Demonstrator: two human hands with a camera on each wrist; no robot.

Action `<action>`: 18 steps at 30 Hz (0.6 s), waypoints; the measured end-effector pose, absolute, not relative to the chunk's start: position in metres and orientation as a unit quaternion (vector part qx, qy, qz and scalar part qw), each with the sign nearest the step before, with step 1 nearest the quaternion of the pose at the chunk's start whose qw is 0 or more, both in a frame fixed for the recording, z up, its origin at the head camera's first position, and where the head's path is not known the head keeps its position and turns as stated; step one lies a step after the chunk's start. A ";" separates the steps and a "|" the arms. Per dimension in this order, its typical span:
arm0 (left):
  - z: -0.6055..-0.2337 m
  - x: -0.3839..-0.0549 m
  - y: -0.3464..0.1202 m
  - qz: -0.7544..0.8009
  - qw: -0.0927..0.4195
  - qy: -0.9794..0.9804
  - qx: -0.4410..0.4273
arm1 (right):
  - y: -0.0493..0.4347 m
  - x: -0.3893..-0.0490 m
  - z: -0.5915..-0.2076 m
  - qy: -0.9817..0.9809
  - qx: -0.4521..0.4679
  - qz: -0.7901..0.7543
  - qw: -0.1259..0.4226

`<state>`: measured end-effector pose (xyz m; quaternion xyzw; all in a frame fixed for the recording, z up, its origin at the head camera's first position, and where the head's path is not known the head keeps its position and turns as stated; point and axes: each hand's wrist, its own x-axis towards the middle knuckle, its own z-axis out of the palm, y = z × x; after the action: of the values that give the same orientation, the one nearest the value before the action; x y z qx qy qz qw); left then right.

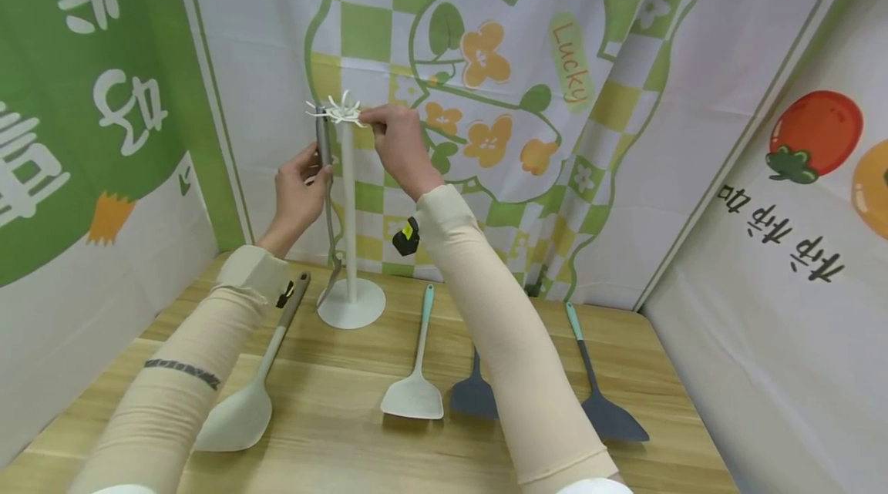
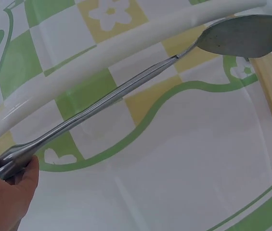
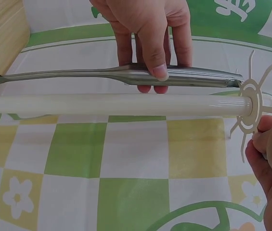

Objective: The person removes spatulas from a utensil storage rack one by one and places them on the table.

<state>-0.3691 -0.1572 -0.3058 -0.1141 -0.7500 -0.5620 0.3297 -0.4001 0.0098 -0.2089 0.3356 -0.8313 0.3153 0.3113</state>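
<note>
In the head view my left hand (image 1: 294, 193) grips the handle of a metal spatula (image 3: 184, 75), which hangs nearly upright, blade down. The right wrist view shows the handle's end right at a hook on the ring of a white utensil stand (image 1: 350, 209). My right hand (image 1: 404, 141) pinches the hooked ring (image 1: 341, 115) at its right side, thumb against fingers. The spatula's grey blade (image 2: 244, 36) is low, beside the pole and close over the stand's round base (image 1: 368, 307). Pole and handle run side by side with a narrow gap.
On the wooden table (image 1: 326, 432) lie a beige spatula (image 1: 243, 411) at left, a pale spatula (image 1: 414, 394) with a mint handle, a dark spatula (image 1: 474, 392) partly behind my right sleeve, and another dark spatula (image 1: 612, 414) at right. A checkered curtain (image 1: 368, 31) hangs behind the stand.
</note>
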 end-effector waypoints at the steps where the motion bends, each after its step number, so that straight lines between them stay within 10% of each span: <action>1: -0.306 -0.369 -0.157 -0.562 0.330 -0.750 -0.111 | 0.009 -0.400 -0.209 -0.831 0.337 0.315 0.312; 18: -0.309 -0.369 -0.173 -0.537 0.338 -0.765 -0.109 | 0.010 -0.397 -0.209 -0.826 0.339 0.331 0.306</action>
<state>-0.3687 -0.1728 -0.3087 -0.1091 -0.7654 -0.5369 0.3377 -0.3971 0.0100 -0.2087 0.3391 -0.8257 0.3313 0.3058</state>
